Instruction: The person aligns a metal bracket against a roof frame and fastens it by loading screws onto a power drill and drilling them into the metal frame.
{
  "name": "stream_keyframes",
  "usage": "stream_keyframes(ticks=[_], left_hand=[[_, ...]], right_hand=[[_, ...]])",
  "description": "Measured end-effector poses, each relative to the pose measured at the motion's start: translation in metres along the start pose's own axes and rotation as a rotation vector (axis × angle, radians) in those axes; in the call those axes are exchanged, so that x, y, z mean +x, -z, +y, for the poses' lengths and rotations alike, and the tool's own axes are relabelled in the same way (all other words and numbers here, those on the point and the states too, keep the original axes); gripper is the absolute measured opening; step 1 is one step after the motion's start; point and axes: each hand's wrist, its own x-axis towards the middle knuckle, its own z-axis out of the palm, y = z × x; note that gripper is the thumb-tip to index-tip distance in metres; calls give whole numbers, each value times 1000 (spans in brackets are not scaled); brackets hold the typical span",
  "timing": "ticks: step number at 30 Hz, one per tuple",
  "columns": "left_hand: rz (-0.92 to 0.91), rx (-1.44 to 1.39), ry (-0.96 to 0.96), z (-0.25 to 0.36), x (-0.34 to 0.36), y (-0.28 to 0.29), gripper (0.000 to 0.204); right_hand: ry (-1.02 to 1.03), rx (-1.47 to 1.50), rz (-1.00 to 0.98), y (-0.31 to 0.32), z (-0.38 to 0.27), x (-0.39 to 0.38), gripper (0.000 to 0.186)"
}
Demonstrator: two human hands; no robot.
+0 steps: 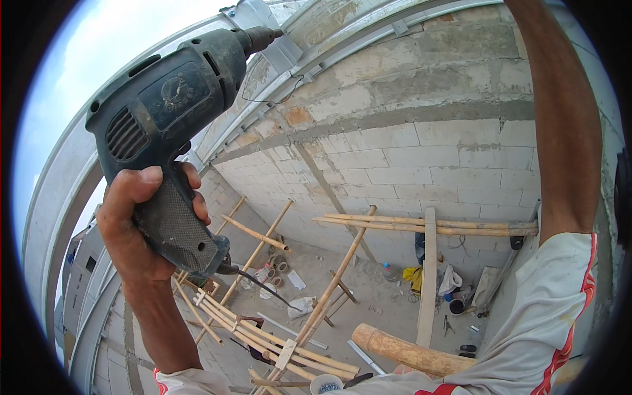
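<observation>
A dark, dusty corded power drill (168,99) fills the upper left, its nose pointing up and right. My left hand (128,220) is closed around the pistol grip, thumb across the near side and fingertips showing on the far side. The power cord (257,282) trails from the base of the grip. Behind the drill's tip is a grey metal bracket (280,52) at the roof framing; whether the tip touches it I cannot tell. My right forearm (563,112) reaches up along the right, and its hand is beyond the top edge.
Bamboo poles (342,263) form scaffolding below, with a narrow plank (426,276) and a thick bamboo log (408,349). A small tub of screws (326,383) sits at the lower edge. Farther down, a yellow bag (413,276) lies on the floor beside the block wall (428,158).
</observation>
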Motion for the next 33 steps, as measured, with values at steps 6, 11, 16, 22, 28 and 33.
stream_keyframes(ticks=[6, 11, 16, 22, 28, 33], left_hand=[[-15, -24, 3, 1, 1, -1, 48], [-36, -42, 21, 4, 2, 2, 47], [-34, -28, 60, 12, 7, 3, 46], [-53, -49, 42, 7, 4, 7, 44], [-30, -23, 49, 5, 6, -2, 44], [-28, -29, 19, 2, 3, 2, 45]], right_hand=[[7, -111, -15, 10, 3, -5, 49], [190, -533, 192, -20, 24, 3, 52], [134, -203, 36, -14, 16, 4, 55], [76, -192, -26, 7, 11, -3, 56], [47, -138, -69, 2, 9, -1, 56], [48, -162, -76, 11, 8, 0, 56]])
